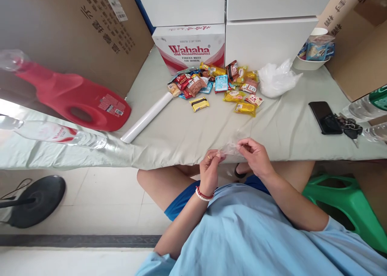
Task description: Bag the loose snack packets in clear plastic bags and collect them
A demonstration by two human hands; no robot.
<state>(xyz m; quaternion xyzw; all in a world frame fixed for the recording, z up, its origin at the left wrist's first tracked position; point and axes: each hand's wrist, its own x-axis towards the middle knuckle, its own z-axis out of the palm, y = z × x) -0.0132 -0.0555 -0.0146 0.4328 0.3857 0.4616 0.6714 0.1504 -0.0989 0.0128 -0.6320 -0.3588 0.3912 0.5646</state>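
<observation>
A thin clear plastic bag is stretched between my two hands, just over the table's front edge. My left hand, with a ring and a beaded bracelet, pinches its left end. At the other end my right hand pinches it between thumb and fingers. Beyond them on the cloth lies a pile of small wrapped snacks in yellow, red, brown and blue. A yellow packet with a dark band sits a little apart from the pile. A white roll lies to the left of the snacks.
A red jug and a water bottle stand at the left. A Wahaha carton is behind the snacks, beside a crumpled white plastic bag. A phone, keys and a green stool are on the right.
</observation>
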